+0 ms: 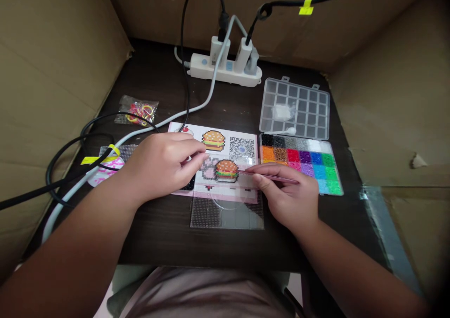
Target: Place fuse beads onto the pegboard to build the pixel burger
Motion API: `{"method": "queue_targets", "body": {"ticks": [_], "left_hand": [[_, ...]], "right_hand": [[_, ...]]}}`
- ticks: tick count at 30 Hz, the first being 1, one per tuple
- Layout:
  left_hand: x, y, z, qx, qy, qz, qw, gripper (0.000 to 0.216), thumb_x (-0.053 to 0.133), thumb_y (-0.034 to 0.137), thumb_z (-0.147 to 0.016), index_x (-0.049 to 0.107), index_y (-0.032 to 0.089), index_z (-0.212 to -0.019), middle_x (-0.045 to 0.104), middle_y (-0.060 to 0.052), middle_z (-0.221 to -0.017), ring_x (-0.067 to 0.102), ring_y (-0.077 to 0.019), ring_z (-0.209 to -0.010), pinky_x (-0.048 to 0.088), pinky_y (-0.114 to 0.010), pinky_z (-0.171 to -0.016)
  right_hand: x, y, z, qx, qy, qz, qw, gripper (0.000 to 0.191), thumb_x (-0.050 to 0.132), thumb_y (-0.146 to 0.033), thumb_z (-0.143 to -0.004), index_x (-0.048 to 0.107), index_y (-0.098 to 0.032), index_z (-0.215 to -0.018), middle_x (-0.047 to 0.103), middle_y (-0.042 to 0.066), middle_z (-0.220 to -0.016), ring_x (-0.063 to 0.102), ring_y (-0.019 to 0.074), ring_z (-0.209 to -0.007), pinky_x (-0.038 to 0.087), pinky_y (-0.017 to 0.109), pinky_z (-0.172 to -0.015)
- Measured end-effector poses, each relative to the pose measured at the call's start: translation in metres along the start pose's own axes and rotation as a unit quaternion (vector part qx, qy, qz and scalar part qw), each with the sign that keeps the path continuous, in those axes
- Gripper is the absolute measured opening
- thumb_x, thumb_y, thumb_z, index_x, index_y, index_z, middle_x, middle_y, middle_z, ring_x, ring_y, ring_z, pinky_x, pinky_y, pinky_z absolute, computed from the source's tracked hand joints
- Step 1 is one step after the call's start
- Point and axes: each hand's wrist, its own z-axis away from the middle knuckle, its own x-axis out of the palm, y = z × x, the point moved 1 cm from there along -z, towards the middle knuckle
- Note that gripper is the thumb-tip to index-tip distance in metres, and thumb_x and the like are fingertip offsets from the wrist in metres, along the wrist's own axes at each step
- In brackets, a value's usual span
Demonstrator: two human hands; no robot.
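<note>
My right hand (290, 189) is closed around pink tweezers (281, 177), whose tips reach the right side of a small beaded burger (227, 171). The burger sits on a clear pegboard (227, 215), which lies partly over a printed pattern card (183, 129) with a burger picture (213, 140) and a QR code. My left hand (165, 163) hovers over the card's left part, thumb and fingers pinched together near the pegboard's upper left; what they hold, if anything, is hidden. Beneath this hand a dark container of black beads (190, 185) shows in part.
At the right stands a compartment box of coloured beads (294, 157), its clear lid (316, 107) folded back with a small bag in it. A white power strip (225, 69) with cables lies behind. Left are a bag of rubber bands (138, 111) and a looped black cable (49, 168). Cardboard walls surround the table.
</note>
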Motion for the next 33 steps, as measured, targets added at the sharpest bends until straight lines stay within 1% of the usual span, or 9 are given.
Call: {"method": "queue_targets", "body": {"ticks": [9, 14, 20, 33], "left_hand": [[0.0001, -0.0007, -0.0003, -0.004, -0.001, 0.001, 1.000, 0.028, 0.045, 0.028, -0.093, 0.072, 0.020, -0.090, 0.074, -0.003, -0.084, 0.068, -0.0173, -0.080, 0.051, -0.029, -0.074], [-0.0003, 0.0001, -0.0005, 0.003, -0.005, -0.005, 1.000, 0.027, 0.046, 0.026, -0.093, 0.072, 0.018, -0.088, 0.074, -0.003, -0.084, 0.068, -0.0178, -0.082, 0.050, -0.028, -0.074], [0.0001, 0.0000, -0.0003, 0.016, 0.005, -0.008, 1.000, 0.026, 0.048, 0.025, -0.092, 0.072, 0.017, -0.088, 0.074, -0.003, -0.084, 0.068, -0.0179, -0.083, 0.050, -0.028, -0.074], [0.0004, -0.0005, 0.0002, 0.000, -0.002, -0.001, 1.000, 0.027, 0.046, 0.027, -0.093, 0.072, 0.019, -0.089, 0.074, -0.004, -0.085, 0.068, -0.0179, -0.082, 0.051, -0.029, -0.076]], "right_hand": [[-0.0004, -0.0029, -0.0013, 0.009, -0.002, -0.002, 1.000, 0.011, 0.068, -0.018, -0.081, 0.075, -0.027, -0.080, 0.078, 0.000, -0.081, 0.075, 0.0200, -0.076, 0.063, 0.032, -0.071], [-0.0007, -0.0026, -0.0008, 0.014, 0.000, 0.000, 1.000, 0.012, 0.068, -0.017, -0.081, 0.075, -0.026, -0.080, 0.078, 0.000, -0.082, 0.075, 0.0198, -0.078, 0.063, 0.031, -0.071], [-0.0003, -0.0015, -0.0012, 0.008, 0.000, -0.007, 1.000, 0.013, 0.068, -0.016, -0.080, 0.075, -0.027, -0.080, 0.078, -0.001, -0.081, 0.075, 0.0190, -0.077, 0.062, 0.030, -0.070], [-0.0008, -0.0034, -0.0019, 0.015, 0.002, -0.010, 1.000, 0.014, 0.068, -0.015, -0.080, 0.075, -0.027, -0.079, 0.077, -0.001, -0.080, 0.075, 0.0195, -0.076, 0.063, 0.031, -0.070]]}}
